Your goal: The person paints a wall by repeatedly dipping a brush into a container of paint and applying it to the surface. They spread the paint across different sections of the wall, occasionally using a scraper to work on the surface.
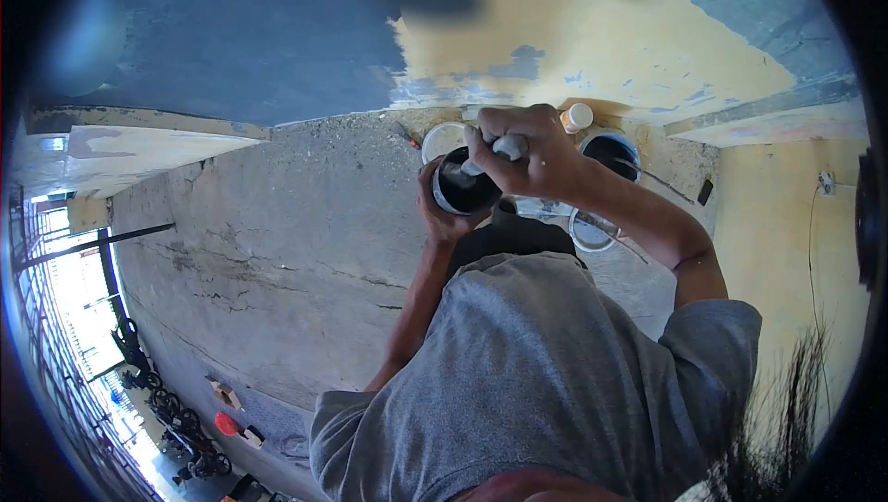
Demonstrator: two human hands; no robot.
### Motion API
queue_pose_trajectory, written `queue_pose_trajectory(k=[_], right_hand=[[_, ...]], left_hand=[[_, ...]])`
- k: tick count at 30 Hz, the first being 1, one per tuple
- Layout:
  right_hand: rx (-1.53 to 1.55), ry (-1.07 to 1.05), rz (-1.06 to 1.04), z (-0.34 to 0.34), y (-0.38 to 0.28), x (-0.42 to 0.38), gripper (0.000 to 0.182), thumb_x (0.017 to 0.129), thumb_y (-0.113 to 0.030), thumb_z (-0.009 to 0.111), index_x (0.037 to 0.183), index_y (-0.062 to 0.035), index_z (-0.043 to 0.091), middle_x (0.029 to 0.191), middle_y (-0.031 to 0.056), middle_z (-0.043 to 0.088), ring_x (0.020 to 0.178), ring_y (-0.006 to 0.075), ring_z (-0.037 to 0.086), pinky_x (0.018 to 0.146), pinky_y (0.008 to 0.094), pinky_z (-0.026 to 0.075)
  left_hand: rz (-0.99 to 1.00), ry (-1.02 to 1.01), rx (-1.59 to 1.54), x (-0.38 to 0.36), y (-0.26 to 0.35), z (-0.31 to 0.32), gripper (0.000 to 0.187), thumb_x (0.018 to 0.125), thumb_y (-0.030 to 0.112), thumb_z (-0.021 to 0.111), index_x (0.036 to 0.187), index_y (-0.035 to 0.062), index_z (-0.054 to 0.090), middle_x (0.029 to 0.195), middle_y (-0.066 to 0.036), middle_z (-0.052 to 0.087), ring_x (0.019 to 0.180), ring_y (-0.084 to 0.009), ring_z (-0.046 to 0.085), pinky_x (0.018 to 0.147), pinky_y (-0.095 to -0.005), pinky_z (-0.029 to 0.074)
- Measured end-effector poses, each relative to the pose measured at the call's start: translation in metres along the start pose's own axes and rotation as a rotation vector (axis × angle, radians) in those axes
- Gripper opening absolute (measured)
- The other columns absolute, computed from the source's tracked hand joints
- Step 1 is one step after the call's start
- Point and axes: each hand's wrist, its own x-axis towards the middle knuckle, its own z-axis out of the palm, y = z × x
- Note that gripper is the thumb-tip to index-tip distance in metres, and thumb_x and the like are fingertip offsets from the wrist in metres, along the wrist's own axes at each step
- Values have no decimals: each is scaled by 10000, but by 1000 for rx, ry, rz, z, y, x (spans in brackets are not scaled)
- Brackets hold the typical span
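A small pot (465, 189) with a dark inside and a pale rim is held tilted in front of my chest. My left hand (437, 211) wraps round its side and underside. Above the pot's mouth, my right hand (541, 153) is closed in a fist round a grey-handled tool (510, 146). The tool's rounded end shows past the thumb, and its other end reaches down into the pot. What kind of tool it is stays hidden. Just behind the pot, a pale round lid or tub (444, 141) sits on the floor.
A bucket of dark liquid (612, 153), a white tub (592, 232) and a white-capped orange jar (577, 117) stand to the right. A wall with blue paint and bare yellowish patches (555, 30) rises ahead. Motorcycles (180, 419) and a red object (226, 423) are far left on the cracked floor.
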Motion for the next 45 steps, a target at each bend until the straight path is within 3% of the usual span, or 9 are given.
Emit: queue_pose_trajectory(k=[6,13,14,15,18,20,22,30,45], right_hand=[[-158,-83,97,27,-9,12,162,776,21,662,719,-6,513,623,97,583,554,185,571,548,316,461],[-314,87,-8,65,-27,24,163,758,27,679,711,-5,526,595,76,566,546,138,550,520,278,428],[-334,61,16,73,-27,27,112,801,-25,660,785,-17,549,621,112,595,570,266,627,544,345,473],[-343,68,27,81,-28,31,112,801,-25,660,785,-17,549,621,112,595,570,266,627,544,345,473],[-311,104,61,100,-29,45,128,819,7,650,737,-16,553,602,84,600,542,115,615,493,272,442],[-249,261,309,101,-33,50,144,881,-81,619,788,-20,528,606,78,606,542,164,630,487,315,450],[-23,473,452,104,-53,55,202,914,-106,596,744,-44,508,586,58,599,444,105,574,380,263,398],[132,1169,431,106,-70,36,183,879,-96,629,753,-70,499,624,115,634,335,147,504,279,241,326],[163,1357,308,110,-89,32,92,858,-139,638,845,-99,556,717,105,659,442,141,520,382,245,391]], left_hand=[[213,-92,69,27,7,-15,946,499,332,939,1259,14,472,1159,-176,605,1048,-337,620,905,-446,503],[110,-97,-174,44,-12,-52,958,498,351,947,1266,44,462,1146,-152,618,1026,-306,640,901,-435,513],[90,-102,-168,47,-13,-58,978,480,373,956,1261,38,471,1151,-160,616,1022,-317,638,902,-446,508],[87,-113,-178,50,-14,-66,978,480,373,956,1261,38,471,1151,-160,616,1022,-317,638,902,-446,508],[136,-172,-17,55,-28,-87,984,471,397,953,1258,18,500,1156,-178,611,1068,-356,607,921,-473,486],[117,-183,-45,63,-37,-100,992,470,399,951,1266,16,501,1158,-179,611,1071,-359,602,927,-475,481],[115,-165,-120,71,-57,-111,1007,454,379,942,1285,15,504,1159,-183,609,1067,-365,593,950,-479,463],[45,-156,-31,116,-65,-143,900,463,296,888,1250,44,530,1149,-166,620,1074,-360,604,950,-469,466],[133,-158,-106,134,-47,-150,870,544,282,911,1265,19,502,1139,-162,639,1027,-279,647,894,-417,524]])
